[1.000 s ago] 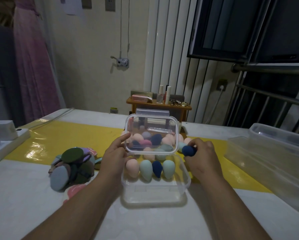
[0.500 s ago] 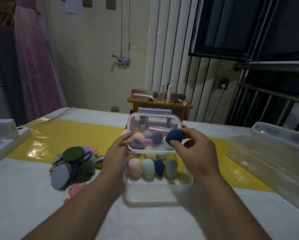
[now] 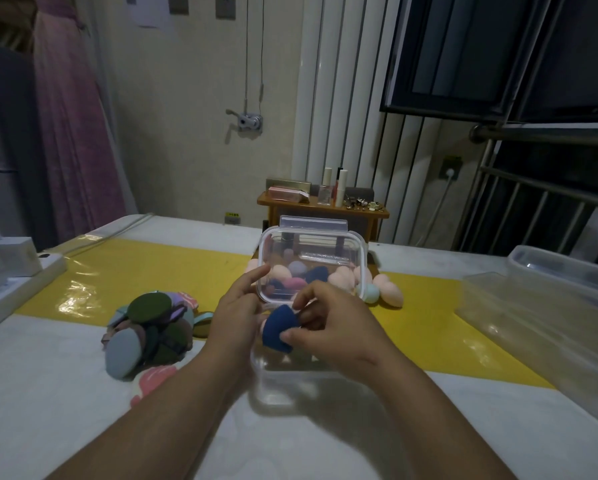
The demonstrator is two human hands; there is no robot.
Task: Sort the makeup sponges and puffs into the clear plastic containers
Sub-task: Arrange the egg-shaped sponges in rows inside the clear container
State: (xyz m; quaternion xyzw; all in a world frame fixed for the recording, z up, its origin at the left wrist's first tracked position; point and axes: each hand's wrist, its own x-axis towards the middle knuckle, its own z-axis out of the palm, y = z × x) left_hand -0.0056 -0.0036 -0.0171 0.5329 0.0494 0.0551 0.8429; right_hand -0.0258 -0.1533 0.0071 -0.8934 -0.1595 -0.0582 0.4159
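Centre frame: the left hand [image 3: 236, 313] grips the left edge of the clear lid [image 3: 311, 244] and holds it upright, index finger up along its side. The right hand [image 3: 335, 327] pinches a navy sponge [image 3: 279, 329] between thumb and fingertips, just below the lid and right over the open box [image 3: 283, 389]. The hands mostly hide what is in the box. Behind the lid, loose sponges [image 3: 391, 292] sit heaped on the yellow strip [image 3: 134, 268], spilling out to the right. A pile of puffs [image 3: 145, 327] lies left of centre. A big clear bin [image 3: 550, 306] sits at the right edge.
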